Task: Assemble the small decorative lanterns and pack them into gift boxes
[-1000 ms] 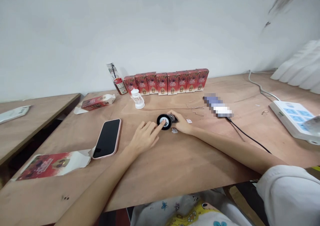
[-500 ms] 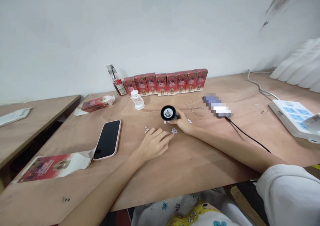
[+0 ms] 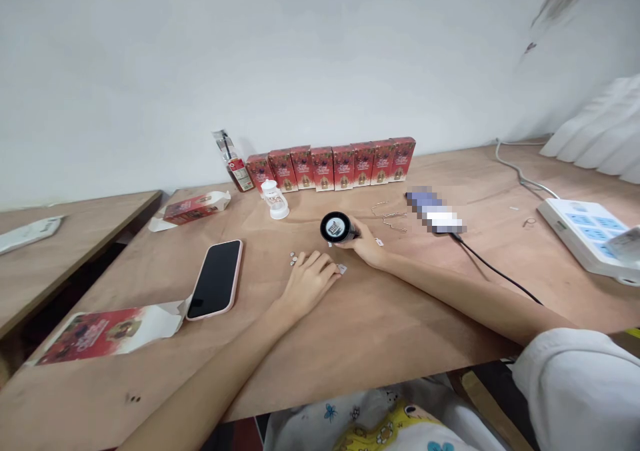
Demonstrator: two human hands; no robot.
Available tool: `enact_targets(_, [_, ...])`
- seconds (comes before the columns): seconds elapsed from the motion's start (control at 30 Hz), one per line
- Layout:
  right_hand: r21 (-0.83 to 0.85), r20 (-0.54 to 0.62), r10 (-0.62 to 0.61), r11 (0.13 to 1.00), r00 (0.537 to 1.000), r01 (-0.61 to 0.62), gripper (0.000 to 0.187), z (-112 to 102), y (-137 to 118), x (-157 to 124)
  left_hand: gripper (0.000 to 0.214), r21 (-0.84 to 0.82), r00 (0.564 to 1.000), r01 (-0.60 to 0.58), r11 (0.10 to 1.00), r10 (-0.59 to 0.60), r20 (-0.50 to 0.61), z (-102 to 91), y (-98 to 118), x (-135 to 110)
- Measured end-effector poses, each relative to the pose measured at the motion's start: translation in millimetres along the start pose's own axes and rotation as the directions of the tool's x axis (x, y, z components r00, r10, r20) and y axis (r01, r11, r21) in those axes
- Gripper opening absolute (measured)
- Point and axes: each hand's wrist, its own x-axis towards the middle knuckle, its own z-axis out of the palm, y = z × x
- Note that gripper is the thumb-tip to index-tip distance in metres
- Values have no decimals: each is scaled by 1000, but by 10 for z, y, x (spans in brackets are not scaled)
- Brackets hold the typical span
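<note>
My right hand [image 3: 365, 246] grips a small black cylindrical piece [image 3: 335, 228] with a round white label on its end, held just above the wooden table [image 3: 350, 331]. My left hand [image 3: 313, 279] rests on the table below it, fingers bent, fingertips touching a small white tab [image 3: 343, 268]. Two tiny silver button cells [image 3: 293, 258] lie just left of that hand. Another small white tab [image 3: 380, 242] sits to the right of my right hand.
A row of red boxes [image 3: 333, 163] lines the wall, with a small white lantern [image 3: 276, 200] in front. A pink-cased phone [image 3: 215, 286] and an opened red box [image 3: 113, 328] lie to the left. Wire hooks [image 3: 393, 216], a cabled device [image 3: 435, 214] and a power strip [image 3: 585, 231] lie to the right.
My left finger has left the black piece's label and the hand has dropped to the table by the white tab. My right hand has lifted the black piece slightly. Button cells now lie uncovered.
</note>
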Motion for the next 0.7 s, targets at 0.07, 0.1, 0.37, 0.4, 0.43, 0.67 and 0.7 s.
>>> enact_targets(0.07, [4, 4, 7, 1000, 1000, -7, 43, -1, -2, 1, 21, -19, 999, 8, 1000, -9, -38, 11, 4, 2])
enact_targets(0.1, [5, 8, 11, 1000, 1000, -11, 43, -2, -3, 2, 20, -25, 998, 13, 1000, -15, -60, 15, 5, 3])
enact_targets(0.37, [-15, 34, 8, 1000, 999, -7, 38, -6, -20, -3, 10, 59, 954, -42, 997, 58, -294, -129, 58, 25])
enact_targets(0.4, [-18, 50, -2, 1000, 999, 3, 37, -6, -23, -5, 8, 61, 943, -64, 996, 80, -322, -160, 65, 25])
enact_targets(0.43, [-25, 69, -13, 1000, 998, 14, 35, -7, -25, -7, 8, 64, 932, -83, 994, 100, -349, -186, 71, 25])
enact_targets(0.67, [-63, 145, -49, 996, 988, 58, 31, -18, -12, -11, 12, 74, 898, -110, 991, 131, -421, -206, 45, 7])
enact_targets(0.7, [-68, 152, -48, 996, 987, 59, 32, -19, -11, -11, 10, 73, 893, -109, 991, 130, -431, -203, 39, 8])
